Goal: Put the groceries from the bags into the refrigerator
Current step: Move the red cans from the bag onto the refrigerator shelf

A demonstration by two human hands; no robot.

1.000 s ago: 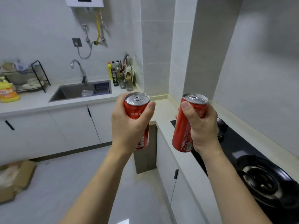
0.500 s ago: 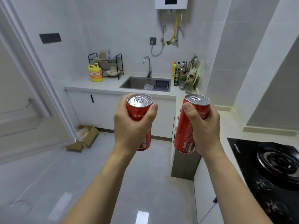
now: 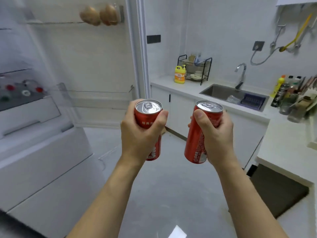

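Straight ahead on the left stands the open refrigerator, white, its door swung back towards the wall. A shelf high on that door holds a clear pack of round brownish items, blurred, so I cannot tell what they are. Inside the body, a shelf carries several bottles lying with red, white and green caps facing out, above a pale drawer front.

To the right runs the white kitchen counter with a steel sink sunk into it and a curved tap behind. A black wire dish rack sits near the counter's left end, with a yellow detergent bottle just beside it. A cluster of bottles and jars crowds the far right corner.

Out in front, over the grey floor, the person holds two cans at about the same height, near each other but apart. The left hand is wrapped round the left red can, thumb pressed on its side, the can upright with its unopened top showing. The right hand grips the right red can, thumb across the upper front, the can tilted slightly with its base leaning inward.
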